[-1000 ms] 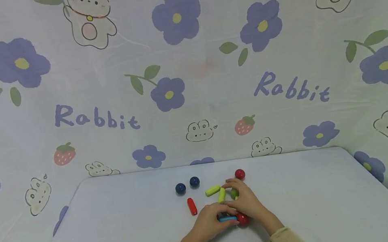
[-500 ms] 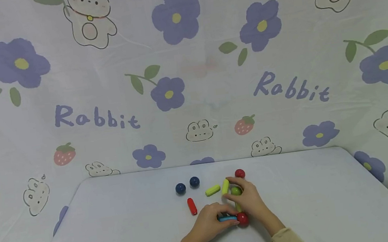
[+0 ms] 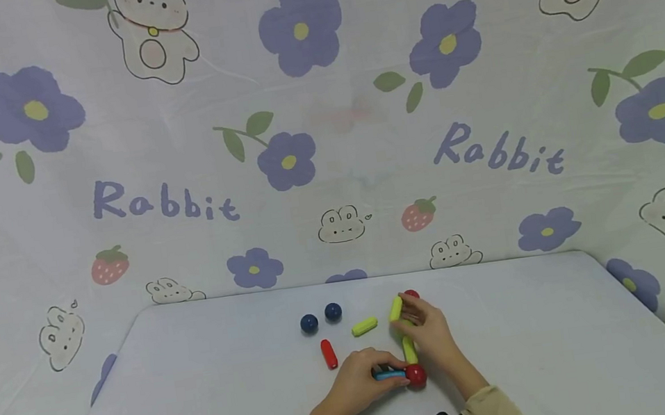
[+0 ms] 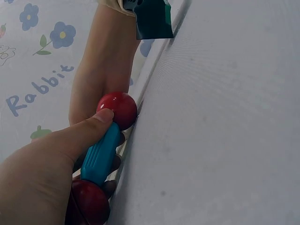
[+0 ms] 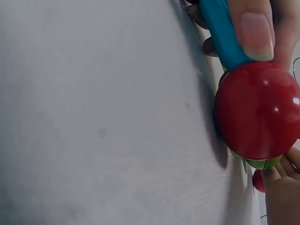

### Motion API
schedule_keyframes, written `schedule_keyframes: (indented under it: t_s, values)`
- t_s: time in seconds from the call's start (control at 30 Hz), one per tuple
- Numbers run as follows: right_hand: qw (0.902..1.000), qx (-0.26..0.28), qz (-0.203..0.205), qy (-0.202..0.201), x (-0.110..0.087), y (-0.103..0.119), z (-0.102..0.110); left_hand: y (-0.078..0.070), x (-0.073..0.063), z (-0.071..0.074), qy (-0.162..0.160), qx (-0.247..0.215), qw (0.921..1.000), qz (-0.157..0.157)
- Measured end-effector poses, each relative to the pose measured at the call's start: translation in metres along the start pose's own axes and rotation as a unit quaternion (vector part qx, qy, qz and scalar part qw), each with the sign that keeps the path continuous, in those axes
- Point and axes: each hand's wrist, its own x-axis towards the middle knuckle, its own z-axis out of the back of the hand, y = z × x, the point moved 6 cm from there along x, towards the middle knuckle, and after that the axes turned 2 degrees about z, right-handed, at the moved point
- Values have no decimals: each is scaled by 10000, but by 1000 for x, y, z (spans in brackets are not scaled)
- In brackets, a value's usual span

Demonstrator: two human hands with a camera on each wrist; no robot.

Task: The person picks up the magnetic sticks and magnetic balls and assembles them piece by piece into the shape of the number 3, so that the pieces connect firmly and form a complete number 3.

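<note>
My left hand [image 3: 360,380] grips a blue stick [image 3: 390,374], thumb along its end. A red ball [image 3: 416,376] is joined to that end, and the left wrist view shows a darker red ball [image 4: 89,202] at the other. From the first red ball a yellow-green stick [image 3: 409,350] runs away from me toward a green ball, which my right hand mostly hides in the head view; a bit of green [image 5: 263,163] shows behind the red ball in the right wrist view. Between thumb and fingers my right hand [image 3: 433,336] pinches another yellow-green stick [image 3: 395,308], tilted, close by the green ball.
Left of the hands lie a loose yellow-green stick [image 3: 364,327] and a red stick [image 3: 329,354]. Two dark blue balls [image 3: 321,318] sit farther back. Another red ball [image 3: 412,294] is partly behind my right fingers. A printed cloth [image 3: 321,118] hangs behind the white table [image 3: 205,392].
My right hand has carried its yellow-green stick rightward, away from the loose one, up to the green ball. The left hand has kept its hold on the blue stick without moving.
</note>
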Motion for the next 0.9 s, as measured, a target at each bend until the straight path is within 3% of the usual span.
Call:
schedule_keyframes:
  t_s: [0.23, 0.37, 0.6, 0.9]
  values:
    - [9993, 345, 92, 64, 0, 7, 1, 3, 0, -1, 53, -44, 9999, 94]
    - [9990, 383, -209, 61, 4, 1, 0, 4, 0, -1, 65, -46, 9999, 101]
    - [9989, 175, -435, 36, 8, 0, 0, 3, 0, -1, 89, -30, 9998, 159]
    - [9990, -82, -435, 77, 11, 1, 0, 2, 0, -1, 109, -34, 9997, 232]
